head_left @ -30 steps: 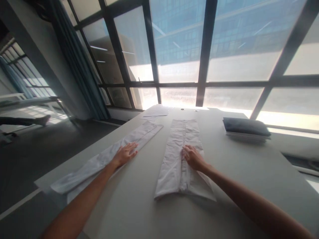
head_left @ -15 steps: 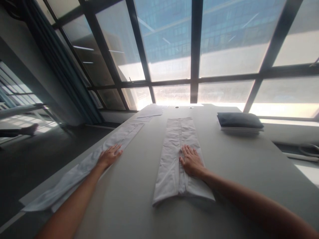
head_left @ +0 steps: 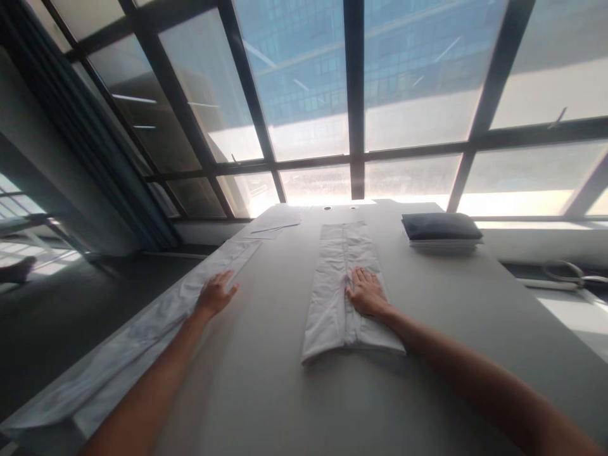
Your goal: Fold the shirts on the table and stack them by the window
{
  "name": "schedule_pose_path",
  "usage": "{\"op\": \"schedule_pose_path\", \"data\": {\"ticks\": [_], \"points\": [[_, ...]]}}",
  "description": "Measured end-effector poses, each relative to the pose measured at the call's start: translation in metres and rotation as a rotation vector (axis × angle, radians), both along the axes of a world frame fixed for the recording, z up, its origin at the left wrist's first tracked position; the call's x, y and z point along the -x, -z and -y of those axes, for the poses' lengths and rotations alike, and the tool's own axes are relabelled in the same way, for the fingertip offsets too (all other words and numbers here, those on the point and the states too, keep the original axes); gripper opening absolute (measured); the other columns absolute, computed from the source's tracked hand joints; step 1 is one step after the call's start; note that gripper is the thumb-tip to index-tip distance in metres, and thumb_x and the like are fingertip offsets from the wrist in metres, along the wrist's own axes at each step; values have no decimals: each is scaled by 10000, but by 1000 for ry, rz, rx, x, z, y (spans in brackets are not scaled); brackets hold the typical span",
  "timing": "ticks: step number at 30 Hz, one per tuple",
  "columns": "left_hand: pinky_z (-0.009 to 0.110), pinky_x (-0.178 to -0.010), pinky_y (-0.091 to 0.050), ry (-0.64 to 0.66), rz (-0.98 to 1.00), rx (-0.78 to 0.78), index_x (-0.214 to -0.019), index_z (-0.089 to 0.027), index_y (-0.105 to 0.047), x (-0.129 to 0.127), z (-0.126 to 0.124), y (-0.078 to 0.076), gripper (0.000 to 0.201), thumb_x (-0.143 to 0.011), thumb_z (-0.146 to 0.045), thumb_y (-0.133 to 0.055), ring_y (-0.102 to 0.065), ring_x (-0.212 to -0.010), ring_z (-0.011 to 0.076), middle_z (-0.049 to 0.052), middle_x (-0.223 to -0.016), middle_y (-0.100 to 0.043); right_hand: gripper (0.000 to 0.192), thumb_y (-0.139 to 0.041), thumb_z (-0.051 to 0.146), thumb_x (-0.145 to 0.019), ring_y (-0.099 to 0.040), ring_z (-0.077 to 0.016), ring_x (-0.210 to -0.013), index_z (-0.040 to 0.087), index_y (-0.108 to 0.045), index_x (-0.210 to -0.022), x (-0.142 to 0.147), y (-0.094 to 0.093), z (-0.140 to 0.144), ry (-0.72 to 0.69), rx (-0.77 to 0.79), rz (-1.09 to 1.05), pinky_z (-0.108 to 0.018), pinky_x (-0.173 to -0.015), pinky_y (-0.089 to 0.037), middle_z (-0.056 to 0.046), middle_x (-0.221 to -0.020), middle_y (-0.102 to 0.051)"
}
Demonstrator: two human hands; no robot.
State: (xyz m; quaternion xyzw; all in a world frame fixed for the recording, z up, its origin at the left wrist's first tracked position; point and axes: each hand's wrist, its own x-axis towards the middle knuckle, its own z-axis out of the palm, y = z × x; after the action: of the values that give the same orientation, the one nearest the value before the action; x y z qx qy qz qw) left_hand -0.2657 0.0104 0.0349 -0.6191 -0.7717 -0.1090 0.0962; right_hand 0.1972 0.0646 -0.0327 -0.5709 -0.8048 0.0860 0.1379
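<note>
- Cloth strips, two, both white, run lengthwise away from me toward the windows.
- Folded white garment point(head_left: 342, 288) lies mid-counter point(head_left: 266, 380); my right hand point(head_left: 367, 295) rests flat and open on its right half, fingers spread, gripping nothing.
- Long white strip point(head_left: 142, 335) follows the counter's left edge, angled toward me; my left hand point(head_left: 216, 295) lies open, palm down, on its inner edge.
- Each hand is on its own cloth; the two cloths lie well apart.

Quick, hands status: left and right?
Left hand: open, flat on the long cloth strip.
Right hand: open, flat on the folded garment.
</note>
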Motion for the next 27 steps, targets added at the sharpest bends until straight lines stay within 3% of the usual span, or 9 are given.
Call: {"op": "schedule_pose_path", "data": {"ticks": [4,7,10,12,15,18,27], "points": [[386,-1152,-396,343,150,-77,-1337,-202,-634,-116,-28,12,450,-950,-356,-461,-571,-1279,266,91,-1329,-663,685,-385,439,-1027,-212,-268,-1559,64,-334,-1598,1,-2,-20,27,-12,-8,-464,-1263,-107,-171,-1675,-288],[363,-1075,-468,518,272,-37,-1302,-200,-664,-210,-42,23,408,-950,-361,-535,-639,-1154,252,108,-1200,-700,669,-405,431,-1023,-239,-262,-1549,78,-355,-1589,2,-3,-25,43,-25,-15,-461,-1258,-128,-166,-1664,-322],[409,-1023,-488,512,232,48,-1308,-213,-661,-277,-52,34,452,-934,-463,-615,-621,-1177,298,140,-1221,-683,648,-406,410,-1023,-249,-256,-1545,89,-366,-1585,1,-5,-24,41,-23,-20,-457,-1257,-143,-160,-1658,-338],[457,-985,-492,443,172,54,-1272,-214,-675,-302,-56,40,443,-945,-502,-597,-592,-1207,341,161,-1238,-664,639,-399,393,-1023,-258,-251,-1542,83,-371,-1582,-1,-6,-23,40,-23,-27,-449,-1257,-150,-160,-1654,-346],[472,-970,-482,384,135,45,-1262,-223,-673,-312,-60,46,412,-976,-493,-550,-580,-1205,344,164,-1250,-652,638,-391,393,-1025,-255,-254,-1544,89,-369,-1586,-1,-6,-23,41,-14,-16,-453,-1257,-152,-155,-1658,-340],[448,-977,-473,377,123,44,-1296,-244,-656,-307,-65,49,414,-984,-489,-535,-585,-1195,318,147,-1252,-656,637,-369,390,-1032,-229,-268,-1553,92,-356,-1595,4,-4,-27,34,-9,7,-488,-1258,-132,-155,-1670,-309],[434,-966,-465,338,131,48,-1291,-259,-662,-246,-73,47,463,-932,-544,-599,-589,-1198,321,126,-1261,-659,610,-373,374,-1034,-220,-285,-1549,116,-374,-1587,61,-6,-31,33,-15,-33,-494,-1250,-120,-162,-1666,-321]]}}
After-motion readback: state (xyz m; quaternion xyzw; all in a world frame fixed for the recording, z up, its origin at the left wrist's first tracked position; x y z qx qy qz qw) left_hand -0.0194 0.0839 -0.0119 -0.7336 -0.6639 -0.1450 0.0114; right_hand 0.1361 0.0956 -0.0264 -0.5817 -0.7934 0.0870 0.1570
